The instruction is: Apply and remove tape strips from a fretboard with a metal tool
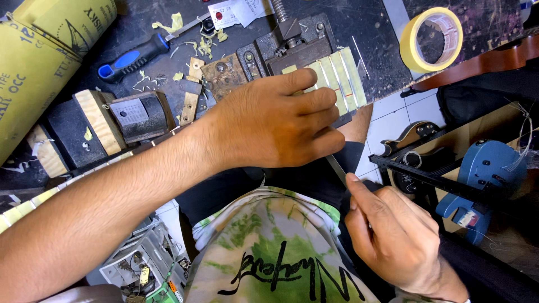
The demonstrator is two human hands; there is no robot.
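Head view bench: dark worktable (370, 33) with a metal vise (292, 47), tape bits all over
Guitar neck: long wood neck (337, 84) clamped in the vise, taped with pale strips between thin metal frets; it looks stiff and hard, but the frets could scratch
Left hand: left hand (269, 123) lies flat on the neck, fingers pressed together, holding it down
Right hand: right hand (393, 230) pinches a thin metal file (336, 167) near the neck's end
File: looks light, stiff and maybe rough; best held at the back end, like now
Other stuff: yellow tape roll (431, 39), blue screwdriver (135, 56), sanding block (143, 115)
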